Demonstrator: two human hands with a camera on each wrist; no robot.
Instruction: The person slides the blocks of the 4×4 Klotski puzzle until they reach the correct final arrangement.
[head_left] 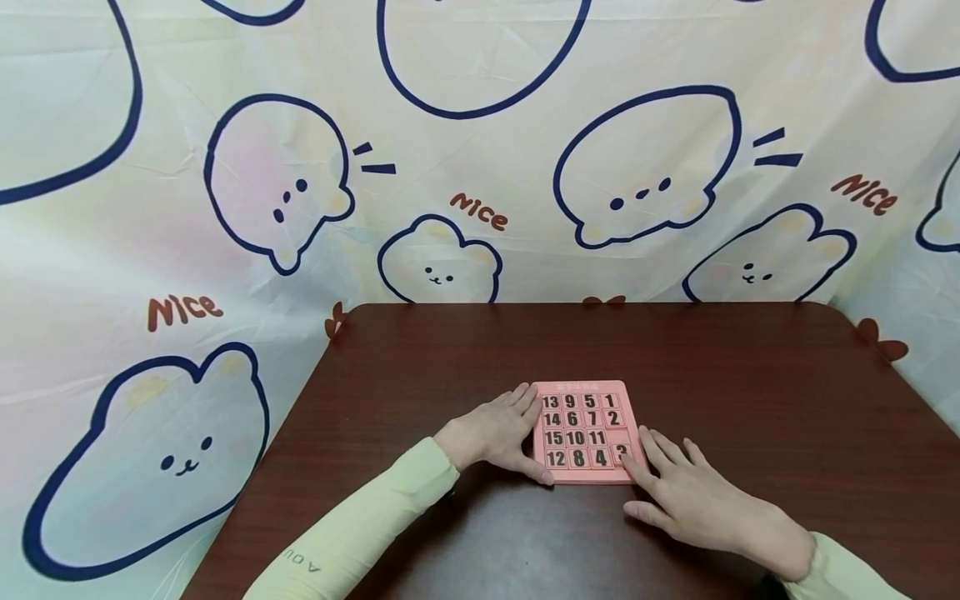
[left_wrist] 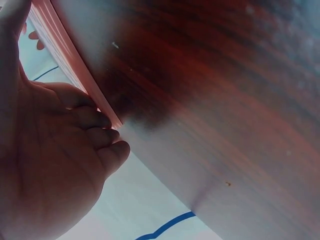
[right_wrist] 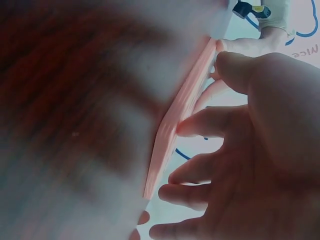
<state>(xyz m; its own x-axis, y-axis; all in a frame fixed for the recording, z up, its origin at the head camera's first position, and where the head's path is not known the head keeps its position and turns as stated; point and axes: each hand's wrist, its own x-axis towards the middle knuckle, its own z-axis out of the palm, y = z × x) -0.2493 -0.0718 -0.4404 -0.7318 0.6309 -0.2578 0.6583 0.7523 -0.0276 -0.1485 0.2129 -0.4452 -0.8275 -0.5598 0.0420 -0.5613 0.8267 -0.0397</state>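
A pink number slide puzzle (head_left: 618, 436) lies flat on the table, its square tiles printed with black numbers. The vacant slot is in the right column, below the 2 and above the 3 tile (head_left: 621, 451). My left hand (head_left: 498, 429) rests along the puzzle's left edge, fingers at the far corner and thumb at the near corner. With the index fingertip, my right hand (head_left: 690, 496) touches the 3 tile; its other fingers lie beside the right edge, the thumb off the near edge. In the right wrist view, the puzzle's pink side (right_wrist: 167, 127) shows beyond the fingers.
The dark brown table (head_left: 450, 350) extends around the puzzle on all sides. Behind it hangs a pale cloth (head_left: 525, 183) printed with blue-outlined bears and the word Nice. Light green sleeves (head_left: 360, 517) cover both forearms.
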